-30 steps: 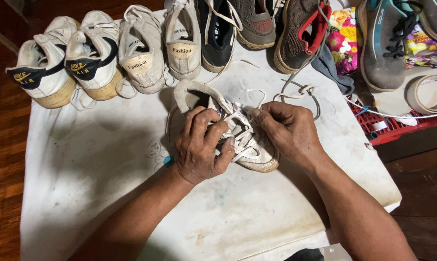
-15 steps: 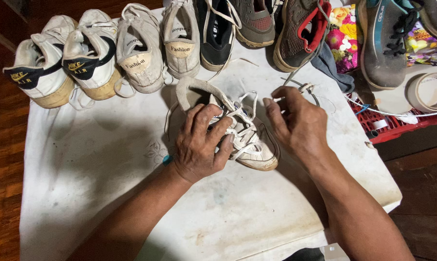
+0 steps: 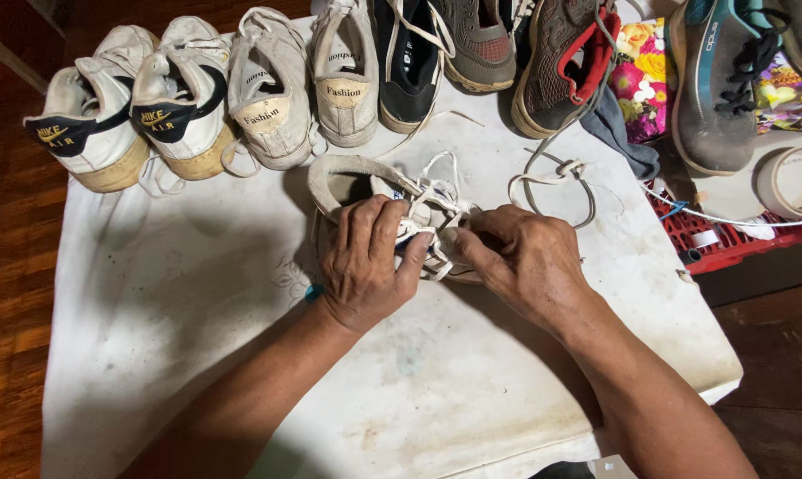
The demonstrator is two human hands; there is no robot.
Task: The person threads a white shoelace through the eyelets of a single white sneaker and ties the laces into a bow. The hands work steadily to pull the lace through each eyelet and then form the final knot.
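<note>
White sneaker (image 3: 352, 182) laces (image 3: 432, 200) pinched by curled fingers (image 3: 379, 235) of both hands.

- Dark reddish wooden floor (image 3: 6, 266) visible left and lower right.
- Low table under a stained white cloth (image 3: 153, 337).
- Row of worn shoes (image 3: 268, 89) along the far edge.
- Red plastic crate (image 3: 729, 239) at right; light even, overhead.

Black heel labels (image 3: 64, 133) with gold marks on left white sneakers (image 3: 90, 124)

Bare forearms, possibly a teal wristband (image 3: 312, 292)
</note>
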